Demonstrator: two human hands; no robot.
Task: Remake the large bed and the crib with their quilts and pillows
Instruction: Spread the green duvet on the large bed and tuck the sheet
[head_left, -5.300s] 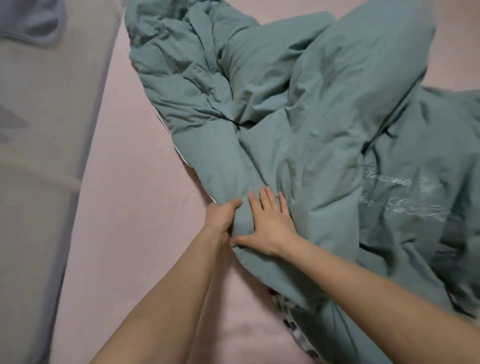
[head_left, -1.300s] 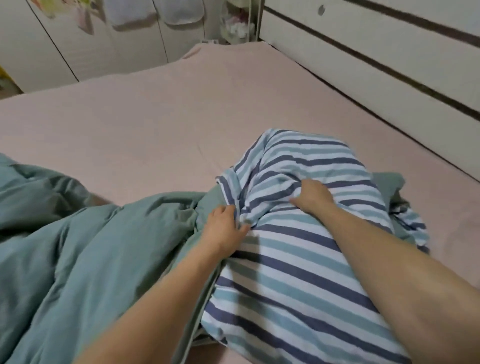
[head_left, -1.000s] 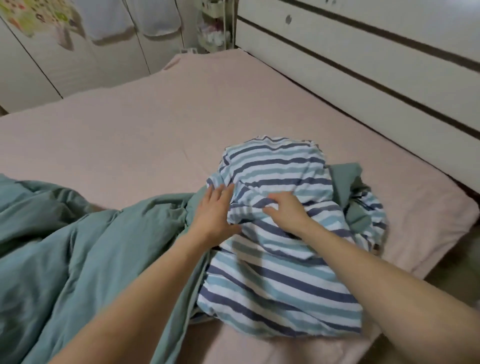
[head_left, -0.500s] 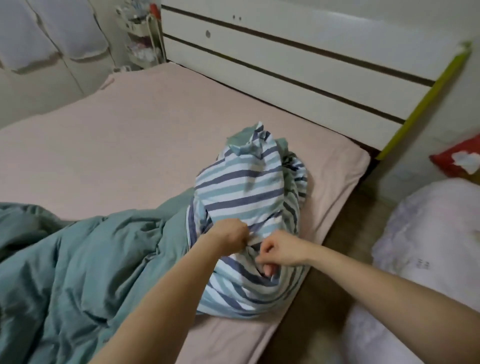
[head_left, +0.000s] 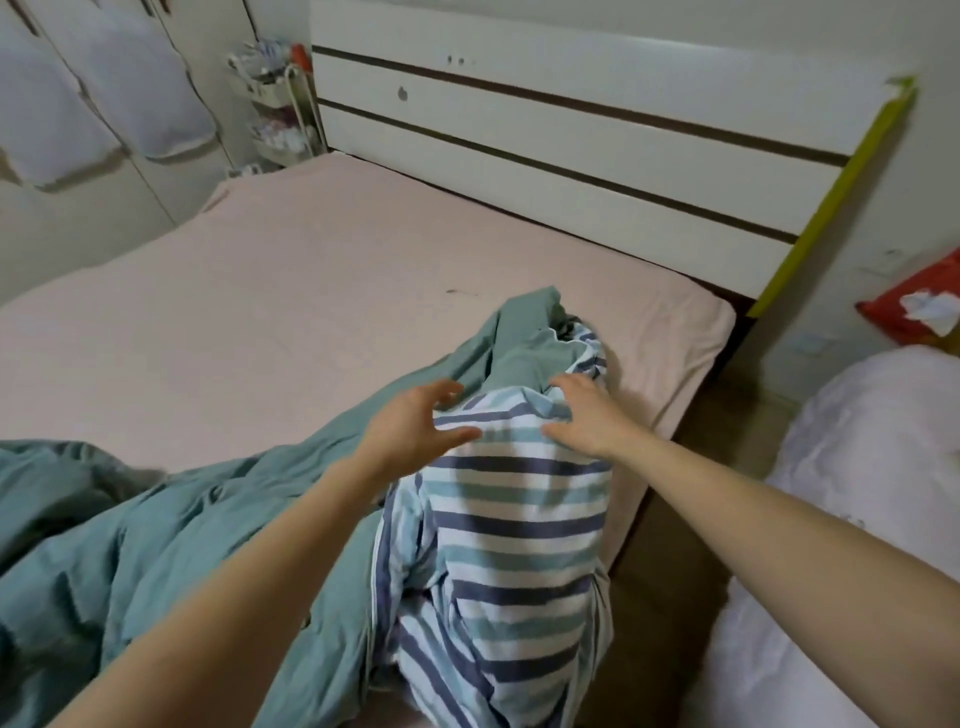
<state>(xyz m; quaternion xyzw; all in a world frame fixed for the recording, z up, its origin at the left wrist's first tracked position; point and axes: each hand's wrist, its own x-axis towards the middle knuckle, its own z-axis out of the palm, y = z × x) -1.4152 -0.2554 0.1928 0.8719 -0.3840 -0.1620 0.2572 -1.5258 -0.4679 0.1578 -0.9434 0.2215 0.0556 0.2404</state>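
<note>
The teal-green cotton quilt with a blue-and-white striped underside (head_left: 498, 545) lies bunched at the near right corner of the large bed with a pink fitted sheet (head_left: 291, 291), its striped side turned up in a tall hump and the green side spreading in folds to the left. The left hand (head_left: 415, 428) and the right hand (head_left: 587, 415) are on either side of the top of this hump, fingers spread and only lightly bent, with nothing pinched between them; the right hand seems to rest on the cloth, while for the left hand I cannot tell if it touches. I judge they are placed so to take a new hold and shake the quilt flat toward the white headboard with dark stripes (head_left: 571, 140). No pillow is visible on the sheet. A white puffy bundle of bedding (head_left: 862, 519) sits just beside the bed on the right, narrowing the floor gap there, and a red cushion (head_left: 919, 306) lies behind it. A wire rack of small bottles (head_left: 275, 109) stands far left of the headboard.
</note>
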